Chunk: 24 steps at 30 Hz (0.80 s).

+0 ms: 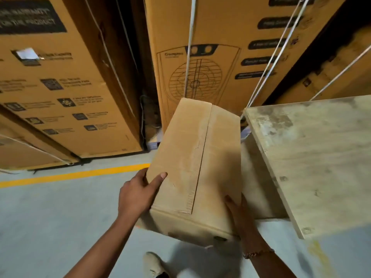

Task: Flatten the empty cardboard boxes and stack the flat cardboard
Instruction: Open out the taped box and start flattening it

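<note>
A plain brown cardboard box, closed and with old tape along its top seam, is held up off the floor in the middle of the view. My left hand grips its near left corner, thumb lying on the top face and fingers down the left side. On the near right edge my right hand holds the box, its fingers wrapped round the side and mostly hidden. The box still has its full shape.
A worn wooden table top stands close on the right, its edge almost touching the box. Tall strapped appliance cartons line the back and left. A yellow floor line crosses the grey concrete; my shoe shows below.
</note>
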{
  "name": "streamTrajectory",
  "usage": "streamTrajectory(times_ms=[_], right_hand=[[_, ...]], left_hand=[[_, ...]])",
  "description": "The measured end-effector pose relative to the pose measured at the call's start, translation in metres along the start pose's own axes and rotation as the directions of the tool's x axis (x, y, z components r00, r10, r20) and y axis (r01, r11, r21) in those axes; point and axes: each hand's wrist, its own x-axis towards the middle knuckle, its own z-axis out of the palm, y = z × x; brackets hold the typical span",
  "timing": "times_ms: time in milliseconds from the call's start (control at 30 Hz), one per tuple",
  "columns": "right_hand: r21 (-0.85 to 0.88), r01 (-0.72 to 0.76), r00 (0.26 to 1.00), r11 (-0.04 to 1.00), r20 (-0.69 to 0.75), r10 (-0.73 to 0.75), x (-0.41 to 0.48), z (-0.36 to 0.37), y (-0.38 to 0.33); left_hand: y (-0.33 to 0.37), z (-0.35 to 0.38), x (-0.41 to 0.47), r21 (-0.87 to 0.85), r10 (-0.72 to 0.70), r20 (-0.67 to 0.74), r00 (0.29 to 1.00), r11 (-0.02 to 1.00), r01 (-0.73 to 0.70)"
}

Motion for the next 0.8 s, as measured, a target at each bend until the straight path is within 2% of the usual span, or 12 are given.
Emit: streamTrajectory(times_ms=[200, 367, 633, 800], right_hand=[[0.197, 0.152, 0.988, 0.969, -0.033, -0.148, -0.045, -0.089, -0.05], [0.255, 0.245, 0.969, 0.935, -0.084, -0.232, -0.057, -0.196, -0.068], [0.112, 0.272, 0.953, 0.956, -0.173, -0.25, -0.04, -0.368, -0.07], [0.043, 0.231, 0.961, 0.972, -0.168, -0.221, -0.006, -0.453, -0.07]], left_hand=[[0.112, -0.021, -0.057, 0.031, 0.195, -0.123, 0.973, 0.981, -0.193], [0.197, 0.02, -0.103, -0.007, 0.276, -0.164, 0.947, 0.96, -0.281], [0.3, 0.142, -0.151, -0.149, 0.277, -0.106, 0.955, 0.945, -0.29], [0.347, 0.227, -0.15, -0.217, 0.276, -0.028, 0.961, 0.937, -0.275]])
